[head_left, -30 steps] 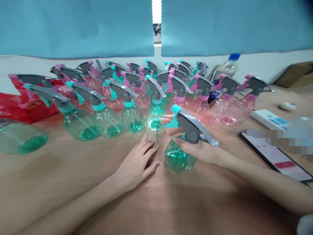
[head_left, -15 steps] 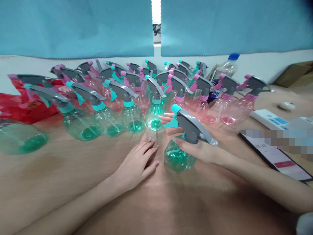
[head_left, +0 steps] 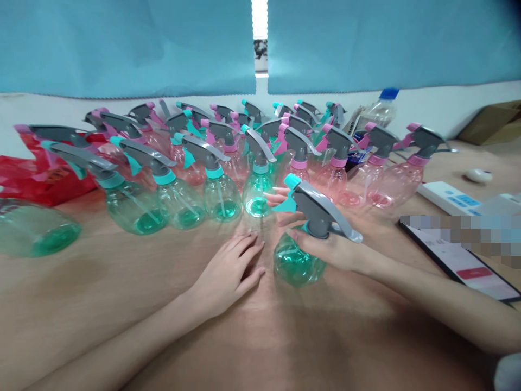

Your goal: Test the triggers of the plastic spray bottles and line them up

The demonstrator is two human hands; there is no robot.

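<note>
A green spray bottle (head_left: 300, 266) with a grey and turquoise trigger head stands upright on the table. My right hand (head_left: 325, 247) reaches around its upper body from the right, thumb on the near side, the other fingers showing beyond it. Flat on the tabletop, just left of that bottle, rests my left hand (head_left: 236, 269), its fingers stretched out and holding nothing. Behind both hands stands a row of green spray bottles, the nearest being a clear green one (head_left: 260, 195) with a turquoise collar.
Several pink spray bottles (head_left: 396, 182) and more green ones crowd the back. A red plastic bag (head_left: 49, 187) lies at left beside a bottle body (head_left: 57, 239). To the right are a phone (head_left: 456, 260), a white device (head_left: 451, 198), a mouse (head_left: 478, 175) and a capped bottle (head_left: 376, 114).
</note>
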